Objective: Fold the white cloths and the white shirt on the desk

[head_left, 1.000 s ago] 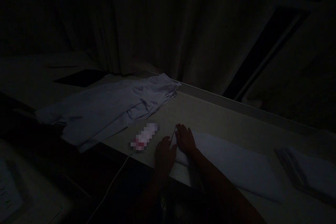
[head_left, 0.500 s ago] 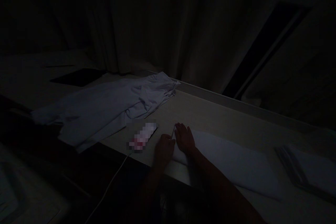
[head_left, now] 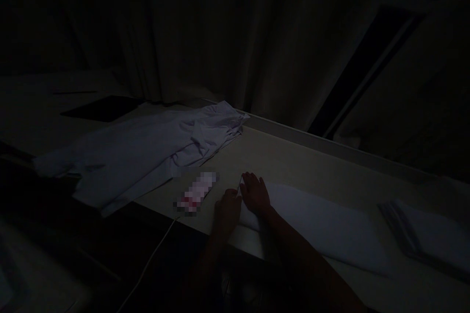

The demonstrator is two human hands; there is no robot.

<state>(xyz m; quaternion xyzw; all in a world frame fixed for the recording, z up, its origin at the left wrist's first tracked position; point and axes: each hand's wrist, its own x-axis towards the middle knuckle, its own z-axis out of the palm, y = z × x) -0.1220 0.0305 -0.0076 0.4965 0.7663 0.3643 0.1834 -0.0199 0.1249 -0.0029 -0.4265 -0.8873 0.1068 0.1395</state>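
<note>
A long, folded white cloth [head_left: 323,220] lies on the pale table, running from my hands to the right under my right forearm. At its left end my left hand [head_left: 226,211] is closed, its thumb and fingers pinching the cloth's edge. My right hand [head_left: 256,193] lies flat across the same end, fingers stretched away from me, right beside the left hand. A thin white edge of cloth shows between the two hands. The picture is very dark, so the finer folds are hard to make out.
A crumpled white shirt-like garment [head_left: 147,149] is spread at the left. Between it and my hands lies a blurred-out phone-like object [head_left: 198,191] with a white cable [head_left: 150,259]. A dark flat sheet [head_left: 103,108] sits behind; another folded cloth [head_left: 429,234] is at the right. Curtains hang behind.
The view has shifted slightly, so the things appear a little further left. Both hands keep nearly the same place on the end of the cloth.
</note>
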